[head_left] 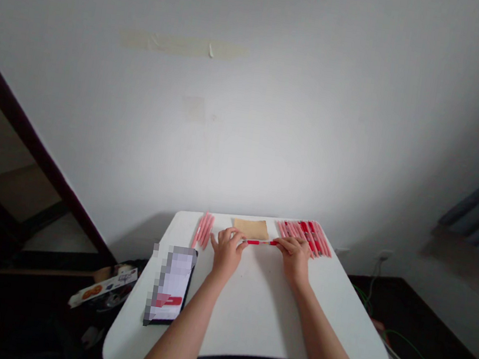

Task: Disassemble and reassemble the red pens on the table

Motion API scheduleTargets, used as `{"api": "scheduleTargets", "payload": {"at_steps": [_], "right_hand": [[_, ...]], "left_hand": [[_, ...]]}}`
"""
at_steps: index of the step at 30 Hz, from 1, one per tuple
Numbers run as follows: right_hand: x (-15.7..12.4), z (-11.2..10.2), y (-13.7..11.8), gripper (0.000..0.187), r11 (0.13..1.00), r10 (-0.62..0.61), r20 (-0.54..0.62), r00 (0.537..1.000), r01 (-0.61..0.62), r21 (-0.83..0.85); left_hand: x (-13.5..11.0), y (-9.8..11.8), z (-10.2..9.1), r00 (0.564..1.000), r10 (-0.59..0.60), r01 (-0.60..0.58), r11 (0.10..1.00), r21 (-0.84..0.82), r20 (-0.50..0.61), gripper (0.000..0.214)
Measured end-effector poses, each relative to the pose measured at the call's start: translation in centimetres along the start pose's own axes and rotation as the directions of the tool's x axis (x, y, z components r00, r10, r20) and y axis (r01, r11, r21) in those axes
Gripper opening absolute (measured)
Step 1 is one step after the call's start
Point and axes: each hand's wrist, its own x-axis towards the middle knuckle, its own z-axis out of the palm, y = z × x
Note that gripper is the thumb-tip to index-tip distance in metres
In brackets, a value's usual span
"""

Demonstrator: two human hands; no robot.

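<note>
A thin red-and-white pen (262, 243) lies crosswise between my hands, low over the white table. My left hand (227, 251) pinches its left end with thumb and fingertips. At the other end, the fingers of my right hand (296, 260) are closed on it, near a spread of pink and red pens (309, 237). Left of my left hand lies a small bunch of pink pens (203, 229). Just beyond the held pen is a tan rectangular piece (251, 228), like paper or card. My fingers hide both pen ends.
The white table (259, 319) stands against a pale wall (248, 115). A phone or tablet (171, 286), partly pixelated, lies by my left forearm. Boxes and clutter (106, 288) sit on the dark floor at left. Green cables (416, 347) and a wall socket (384, 254) are at right.
</note>
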Motion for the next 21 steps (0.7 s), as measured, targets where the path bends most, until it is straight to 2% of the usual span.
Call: {"api": "scheduleTargets", "payload": {"at_steps": [14, 21], "right_hand": [[-0.02, -0.11, -0.25, 0.039, 1.0, 0.001, 0.015, 1.0, -0.001, -0.007], [-0.01, -0.23, -0.36, 0.041, 0.999, 0.033, 0.001, 0.999, -0.033, -0.003]], "left_hand": [[0.07, -0.1, 0.3, 0.999, -0.033, 0.032, 0.998, 0.056, 0.027, 0.019], [0.05, -0.03, 0.17, 0.999, -0.021, 0.02, 1.0, 0.011, 0.028, 0.019]]}}
